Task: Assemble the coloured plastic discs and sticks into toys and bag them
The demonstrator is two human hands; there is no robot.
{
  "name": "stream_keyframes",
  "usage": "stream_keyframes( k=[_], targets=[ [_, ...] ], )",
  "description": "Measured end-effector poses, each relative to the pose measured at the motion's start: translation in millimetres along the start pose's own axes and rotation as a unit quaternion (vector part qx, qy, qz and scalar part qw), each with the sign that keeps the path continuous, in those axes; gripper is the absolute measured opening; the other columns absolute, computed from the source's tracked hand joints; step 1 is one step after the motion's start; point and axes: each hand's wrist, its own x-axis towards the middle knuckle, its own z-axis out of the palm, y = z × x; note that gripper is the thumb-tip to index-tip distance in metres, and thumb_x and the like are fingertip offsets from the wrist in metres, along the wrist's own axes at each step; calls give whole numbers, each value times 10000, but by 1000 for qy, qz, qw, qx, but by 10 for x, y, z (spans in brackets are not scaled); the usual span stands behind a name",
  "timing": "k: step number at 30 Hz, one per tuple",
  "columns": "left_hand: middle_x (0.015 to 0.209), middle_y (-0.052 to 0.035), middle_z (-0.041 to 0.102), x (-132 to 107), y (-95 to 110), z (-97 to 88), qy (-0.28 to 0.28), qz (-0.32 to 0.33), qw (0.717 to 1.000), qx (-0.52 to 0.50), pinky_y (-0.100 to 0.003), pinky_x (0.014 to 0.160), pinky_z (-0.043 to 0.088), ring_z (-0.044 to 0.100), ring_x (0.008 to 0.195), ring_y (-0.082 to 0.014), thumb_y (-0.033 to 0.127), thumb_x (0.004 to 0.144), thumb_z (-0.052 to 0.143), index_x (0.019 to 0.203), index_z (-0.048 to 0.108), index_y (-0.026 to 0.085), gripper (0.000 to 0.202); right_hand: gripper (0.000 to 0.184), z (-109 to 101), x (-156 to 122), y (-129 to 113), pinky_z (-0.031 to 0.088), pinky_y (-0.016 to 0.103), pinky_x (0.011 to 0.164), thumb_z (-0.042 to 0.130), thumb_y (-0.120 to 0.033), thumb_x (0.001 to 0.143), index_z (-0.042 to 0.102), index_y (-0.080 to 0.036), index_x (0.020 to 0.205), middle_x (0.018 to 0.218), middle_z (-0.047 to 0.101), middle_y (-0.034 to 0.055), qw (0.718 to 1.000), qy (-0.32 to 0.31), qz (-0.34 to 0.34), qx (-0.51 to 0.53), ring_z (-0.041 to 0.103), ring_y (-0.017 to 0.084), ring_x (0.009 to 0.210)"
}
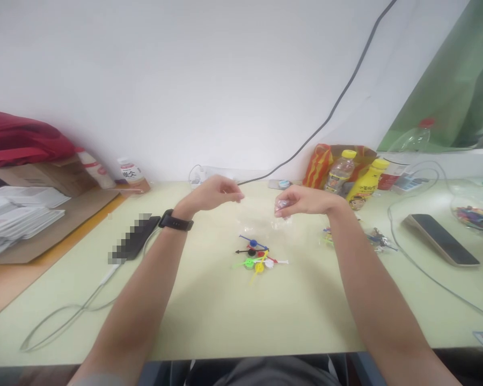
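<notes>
Pinched fingers of my right hand (304,201) hold a crumpled clear plastic bag (283,204) above the table. Across from it, my left hand (217,194), with a black band on the wrist, is raised with its fingertips closed together; I cannot make out what is between them. Faint clear film (261,222) shows below and between the hands. Nearer to me, a small pile of plastic spinner arrows (260,257) in blue, black, red, green, yellow and white lies on the pale table (245,321). The arrows touch neither hand.
To the right are bagged small parts (380,240), a phone (443,239), a bag of coloured pieces (477,217), a yellow bottle (366,185) and a clear bottle (340,171). At left, a black device (139,238) trails a white cable beside stacked white packets (20,214).
</notes>
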Motion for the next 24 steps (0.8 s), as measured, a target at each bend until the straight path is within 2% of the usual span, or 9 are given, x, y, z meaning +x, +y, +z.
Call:
stream_keyframes(
  k=[4,5,7,9,11,15,20,24],
  targets=[
    [991,-84,789,-34,-65,-47,10,-25,999,-48,-320,787,567,734,900,-212,588,918,662,1119,741,222,425,376,-94,-103,86,512,320,877,808,-535,785,738,-171,844,883,742,67,997,67,10,33,677,218,903],
    [1027,-82,789,-47,-76,-57,-11,-31,998,-50,-318,803,569,736,914,-211,592,909,671,1168,728,232,447,385,-110,-125,93,512,323,884,812,-543,780,737,-171,846,881,741,68,995,86,14,38,677,219,907],
    [1076,-73,787,-62,-102,-63,-85,-38,995,-34,-304,816,567,738,955,-219,590,859,727,1156,747,252,450,399,-124,-160,88,509,323,884,816,-560,773,739,-175,845,874,739,65,992,113,22,44,677,218,908],
    [1065,-57,792,-54,-139,-47,-160,-35,986,-13,-290,819,564,738,986,-231,570,810,773,1037,793,268,378,405,-120,-172,72,507,320,875,823,-568,765,739,-178,836,862,736,61,991,123,24,50,676,211,892],
    [1025,-46,797,-25,-186,-16,-200,-26,979,-12,-294,840,566,739,992,-234,549,814,765,933,810,276,301,410,-107,-162,69,506,321,865,836,-565,754,734,-174,820,835,728,58,991,122,23,56,672,203,861],
    [974,-44,798,24,-296,8,-190,-15,981,-28,-319,894,563,739,984,-230,523,857,712,875,811,271,272,402,-101,-112,156,517,327,847,853,-534,740,745,-166,859,875,734,63,991,109,26,71,666,186,818],
    [931,-60,796,-33,-386,-71,-171,-47,984,-14,-318,880,559,737,952,-231,549,839,725,853,821,259,306,379,-136,-89,284,532,336,859,852,-457,740,759,-157,951,965,740,73,993,92,26,74,665,178,820],
    [1001,-81,786,-56,-421,-109,-172,-50,984,-21,-316,863,565,730,968,-233,592,866,692,967,812,239,386,329,-131,-97,280,536,340,878,785,-392,820,752,-174,1063,978,726,75,987,137,16,86,662,188,876]
  ],
)
